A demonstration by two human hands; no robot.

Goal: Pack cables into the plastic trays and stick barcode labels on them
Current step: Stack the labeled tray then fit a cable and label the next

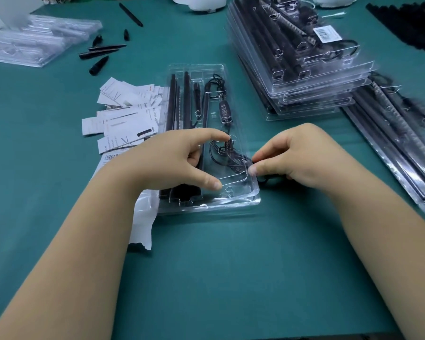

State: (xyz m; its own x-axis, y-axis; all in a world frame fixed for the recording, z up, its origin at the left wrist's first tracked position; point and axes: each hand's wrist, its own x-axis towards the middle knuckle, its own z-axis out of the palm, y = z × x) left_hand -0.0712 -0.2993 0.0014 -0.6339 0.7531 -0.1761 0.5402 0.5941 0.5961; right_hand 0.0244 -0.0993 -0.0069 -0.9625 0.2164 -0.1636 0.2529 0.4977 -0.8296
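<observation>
- Head view, the work: a clear plastic tray (207, 133) lay flat on the green counter (231, 266), with black rods in its left channels and a black cable (227, 153) with an inline controller (224, 111) coiled in its right-hand compartment.
- Head view, left hand (172, 160): it rested on the tray's near half, forefinger stretched out to the cable coil and thumb pressed on the tray's near rim; the fingers were spread and gripped nothing.
- Head view, right hand (302, 155): its thumb and forefinger were pinched together at the tray's right edge, apparently on a loop of cable that trailed outside the tray; the other fingers were curled under.
- Head view, risk one: the springy coil could lift out of its compartment once the forefinger came away, because the loop outside was not yet seated.
- Head view, risk two: a strand left across the rim might be trapped when trays were stacked, as on the stack of packed trays (302, 57) at the far right, one bearing a barcode label (325, 33).
- Head view, risk three: the label sheet (111, 157) lay partly under the left forearm beside loose paper slips (125, 111); a sweep of the arm could crease or drag it.
</observation>
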